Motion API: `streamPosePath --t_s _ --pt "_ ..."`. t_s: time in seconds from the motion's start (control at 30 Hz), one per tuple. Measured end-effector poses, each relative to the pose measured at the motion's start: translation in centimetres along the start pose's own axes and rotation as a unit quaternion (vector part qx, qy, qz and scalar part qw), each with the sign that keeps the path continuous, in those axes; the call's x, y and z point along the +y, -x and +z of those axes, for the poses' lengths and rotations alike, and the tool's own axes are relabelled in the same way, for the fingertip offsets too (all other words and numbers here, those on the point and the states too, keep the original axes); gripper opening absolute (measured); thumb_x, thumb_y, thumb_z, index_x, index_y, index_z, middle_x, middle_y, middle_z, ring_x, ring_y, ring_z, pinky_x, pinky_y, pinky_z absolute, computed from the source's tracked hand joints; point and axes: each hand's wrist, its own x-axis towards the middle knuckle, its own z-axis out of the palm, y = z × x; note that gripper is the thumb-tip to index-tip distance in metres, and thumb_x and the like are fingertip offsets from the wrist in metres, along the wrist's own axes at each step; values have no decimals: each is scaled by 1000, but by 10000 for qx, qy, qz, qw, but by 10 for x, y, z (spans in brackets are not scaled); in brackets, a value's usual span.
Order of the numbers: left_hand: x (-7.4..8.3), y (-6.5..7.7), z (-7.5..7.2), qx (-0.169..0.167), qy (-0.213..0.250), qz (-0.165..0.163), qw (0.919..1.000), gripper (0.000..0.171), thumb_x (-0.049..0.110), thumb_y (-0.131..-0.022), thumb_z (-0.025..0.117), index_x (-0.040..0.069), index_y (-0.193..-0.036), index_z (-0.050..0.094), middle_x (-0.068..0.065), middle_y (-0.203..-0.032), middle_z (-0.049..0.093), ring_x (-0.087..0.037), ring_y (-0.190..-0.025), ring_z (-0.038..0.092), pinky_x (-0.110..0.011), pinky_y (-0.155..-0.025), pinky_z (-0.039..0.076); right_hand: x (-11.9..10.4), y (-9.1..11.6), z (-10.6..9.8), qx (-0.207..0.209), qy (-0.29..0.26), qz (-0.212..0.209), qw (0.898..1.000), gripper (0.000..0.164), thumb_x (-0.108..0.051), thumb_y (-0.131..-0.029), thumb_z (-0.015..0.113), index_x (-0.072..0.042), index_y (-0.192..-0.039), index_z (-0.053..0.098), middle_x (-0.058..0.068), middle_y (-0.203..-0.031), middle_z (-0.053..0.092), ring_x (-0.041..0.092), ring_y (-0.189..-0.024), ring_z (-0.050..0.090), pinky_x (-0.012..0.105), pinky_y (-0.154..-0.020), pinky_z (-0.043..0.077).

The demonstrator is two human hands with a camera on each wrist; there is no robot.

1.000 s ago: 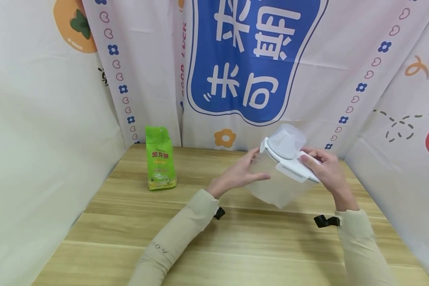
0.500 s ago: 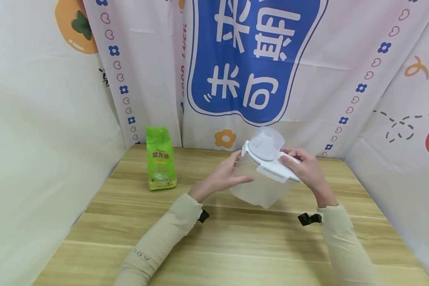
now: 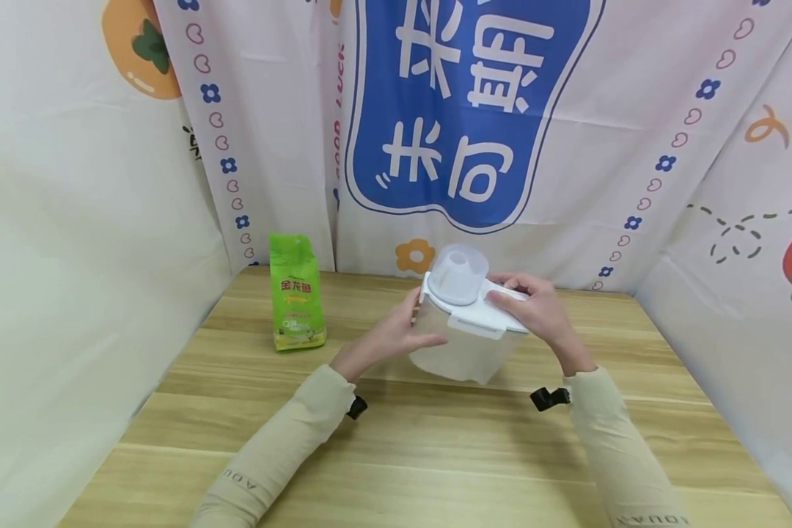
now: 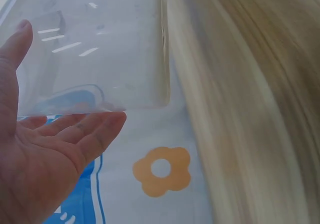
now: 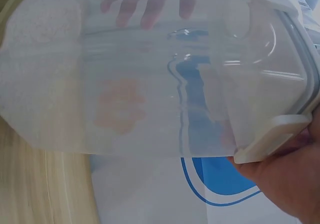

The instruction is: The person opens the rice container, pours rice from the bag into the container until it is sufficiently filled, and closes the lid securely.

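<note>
In the head view, a translucent plastic storage container (image 3: 462, 353) tilts over the table. Its white clip-on lid (image 3: 498, 312) carries a clear measuring cup (image 3: 460, 275). My right hand (image 3: 531, 306) grips the lid end, thumb on top and the other fingers at the far side, partly hidden. At the opposite side is my left hand (image 3: 389, 337), its thumb stretched along the near side. In the left wrist view, the straight fingers (image 4: 95, 131) touch the container's wall (image 4: 115, 54). Through that wall, fingertips (image 5: 150, 9) show in the right wrist view. A green bag (image 3: 297, 301) with Chinese lettering stands further left.
The wood-grain table (image 3: 435, 455) is bounded at the back by a printed cloth (image 3: 277, 147) and by white cloth at both sides. A black strap (image 3: 549, 398) sits at the right cuff, with another black piece (image 3: 356, 407) at the left.
Both hands have moved left with the container, which also tilts less and sits a little lower. The cup's top now faces the head camera more. The green bag has stayed put.
</note>
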Motion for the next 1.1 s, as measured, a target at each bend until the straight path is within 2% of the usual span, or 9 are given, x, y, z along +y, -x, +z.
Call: streamPosePath --t_s 0.07,0.23,0.3,0.53,0.83,1.1 --pt "-4 3 0 1 109 -82 9999 106 47 -79 79 22 -157 12 -7 -162 27 -34 -140 41 -49 -109 43 -2 -1 4 -36 -3 -32 10000 21 -11 -86 75 3 -77 62 22 -115 70 5 -99 64 14 -70 47" --pt "-14 7 -1 10 160 -129 9998 108 42 -80 80 21 -158 10 -8 -162 26 -33 -138 44 -46 -108 45 -2 -2 14 -96 14 -43 9999 23 -11 -85 76 2 -74 61 21 -112 72 28 -104 67 14 -72 47" --pt "-19 9 -2 4 172 -142 9998 109 41 -80 81 21 -158 8 -8 -162 26 -33 -138 45 -45 -108 46 -1 -3 18 -117 54 -32 9999 23 -12 -85 76 2 -74 61 21 -112 72 33 -105 67 14 -74 46" --pt "-29 13 -5 -56 356 -74 9993 110 43 -80 80 36 -157 2 -1 -165 18 -31 -143 37 -47 -108 44 36 -15 31 -141 182 -177 9996 26 -26 -84 79 -8 -75 62 11 -113 74 28 -108 68 17 -76 47" --pt "-34 18 -7 -27 339 -228 9992 106 38 -82 79 27 -158 6 -8 -163 23 -35 -141 41 -46 -108 45 33 -17 38 -199 448 -390 9980 24 -30 -85 78 -12 -78 64 7 -113 74 26 -110 67 23 -83 47" --pt "-41 23 -12 -66 470 -547 9974 105 38 -83 79 22 -158 6 -9 -162 26 -36 -138 45 -44 -107 47 27 -23 45 -298 521 -432 9973 23 -28 -85 78 -9 -83 66 8 -113 74 27 -111 67 34 -88 50"
